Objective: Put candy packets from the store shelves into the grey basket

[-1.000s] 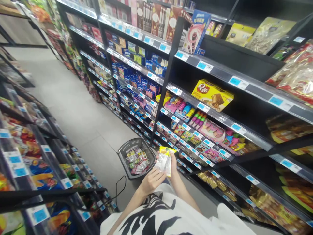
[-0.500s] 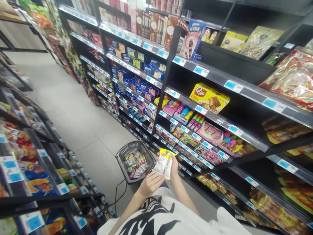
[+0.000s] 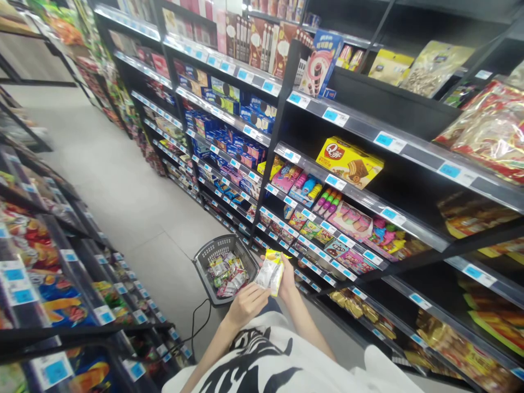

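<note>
A small yellow and silver-white snack packet [image 3: 271, 274] is held up in front of my body, its yellow end tilted away from me. My left hand [image 3: 248, 303] pinches the packet's near lower-left edge with curled fingers. On the other side, my right hand [image 3: 288, 277] grips the packet's right edge, with the thumb over the front and some fingers hidden behind. Just beyond my left hand stands a black shopping basket [image 3: 201, 268] on the floor side, with several small wrapped packets [image 3: 230, 274] in it.
A tall black shelf [image 3: 360, 196] runs along the right, stocked with boxed sweets, including a yellow box [image 3: 349, 162]. Another rack [image 3: 45, 240] of bagged snacks lines the left. Grey floor [image 3: 123, 191] stretches between them. A thin black cord [image 3: 193, 327] hangs beside the basket.
The packet in my hands has shifted slightly left and turned a little. Both hands keep their hold, and the view has moved only slightly.
</note>
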Motion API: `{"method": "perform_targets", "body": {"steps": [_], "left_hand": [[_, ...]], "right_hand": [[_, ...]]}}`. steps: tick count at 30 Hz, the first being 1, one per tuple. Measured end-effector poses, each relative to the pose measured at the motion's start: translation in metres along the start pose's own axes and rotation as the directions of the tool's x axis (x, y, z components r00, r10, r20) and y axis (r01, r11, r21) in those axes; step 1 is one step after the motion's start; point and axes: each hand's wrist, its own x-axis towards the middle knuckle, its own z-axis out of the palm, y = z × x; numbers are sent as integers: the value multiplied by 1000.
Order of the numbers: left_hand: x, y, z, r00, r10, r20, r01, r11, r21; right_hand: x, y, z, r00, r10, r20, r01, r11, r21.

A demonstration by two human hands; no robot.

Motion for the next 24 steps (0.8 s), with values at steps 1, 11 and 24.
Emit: {"method": "perform_targets", "body": {"steps": [1, 11, 24], "left_hand": [[-2, -1, 0, 1000, -12, -4, 12, 1000, 2], [-19, -1, 3, 994, -103, 31, 103, 995, 5], [-26, -4, 9, 801, -590, -101, 556, 796, -240]], "right_hand": [[1, 1, -1, 1000, 0, -6, 0, 1000, -12], [-2, -5, 11, 998, -6, -61, -1, 994, -110], [1, 2, 7, 985, -162, 56, 168, 977, -130]]}}
